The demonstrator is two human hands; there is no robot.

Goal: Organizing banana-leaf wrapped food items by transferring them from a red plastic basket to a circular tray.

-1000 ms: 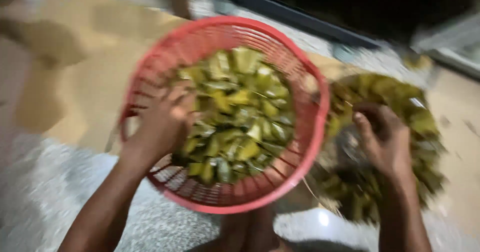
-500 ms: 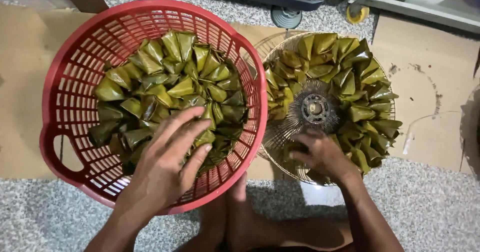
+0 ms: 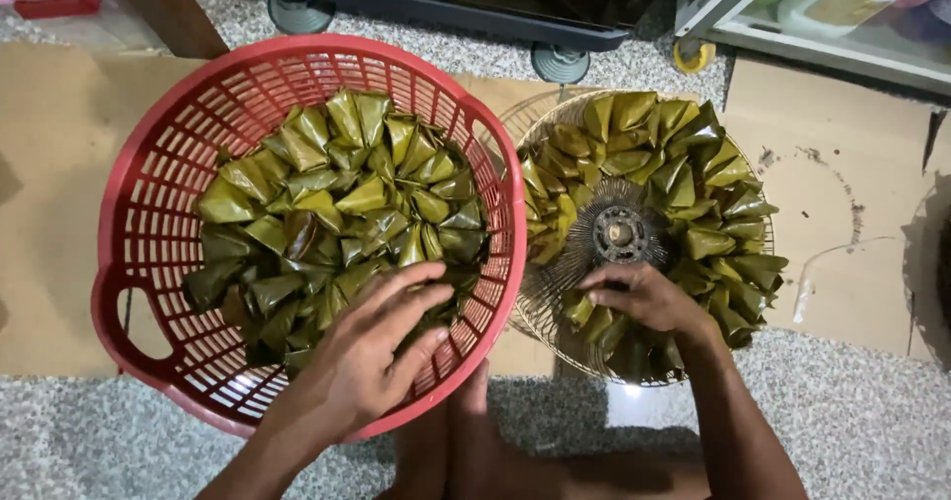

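My left hand (image 3: 371, 346) lies spread, fingers loose, on the leaf-wrapped parcels (image 3: 337, 213) heaped in the red basket (image 3: 139, 213) — right hand (image 3: 644, 297) presses a parcel into the ring on the round wire rack (image 3: 540, 307), holding nothing clenched — next, I reckon, pinch one parcel free.

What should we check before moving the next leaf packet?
1. Left hand lies on the leaf packets in the red basket: ok.
2. Left fingers closed around one packet: not ok, they lie spread.
3. Right hand rests on the round wire rack: ok.
4. Free gap left in the packet ring: ok, at lower left.
5. Basket stands flat: ok.
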